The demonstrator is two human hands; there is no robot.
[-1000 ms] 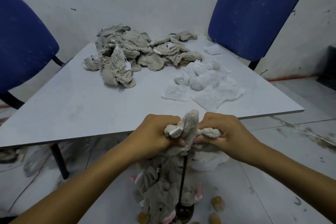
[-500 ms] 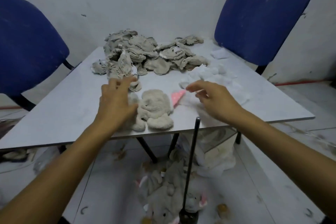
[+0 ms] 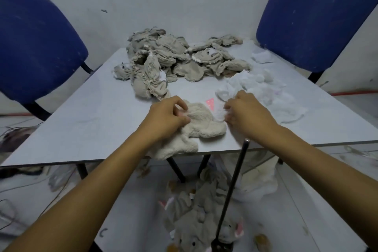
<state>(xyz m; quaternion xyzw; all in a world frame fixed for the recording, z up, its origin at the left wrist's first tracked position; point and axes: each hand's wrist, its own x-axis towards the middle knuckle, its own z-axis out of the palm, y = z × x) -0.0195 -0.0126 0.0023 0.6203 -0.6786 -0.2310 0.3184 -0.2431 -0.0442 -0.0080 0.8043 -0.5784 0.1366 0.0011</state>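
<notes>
Left: blue chair [image 3: 36,47] beside the table [image 3: 81,120]; heap of grey plush skins [image 3: 173,61] at the far side; left hand [image 3: 165,117], fingers curled, pinches the left edge of the cream plush skin [image 3: 204,127], which lies at the table's near edge, partly overhanging; right hand [image 3: 248,117], fingers curled at its right edge, hold not discernible; white fabric pile [image 3: 266,92] just beyond.

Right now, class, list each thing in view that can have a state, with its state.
Cream fluffy plush skin, flat, overhanging the white table edge.
Left hand, pinching the skin.
Right hand, fingers curled on the skin.
Grey fabric skins, heaped.
White fabric pieces, loosely piled.
Black metal rod, standing tilted.
</notes>
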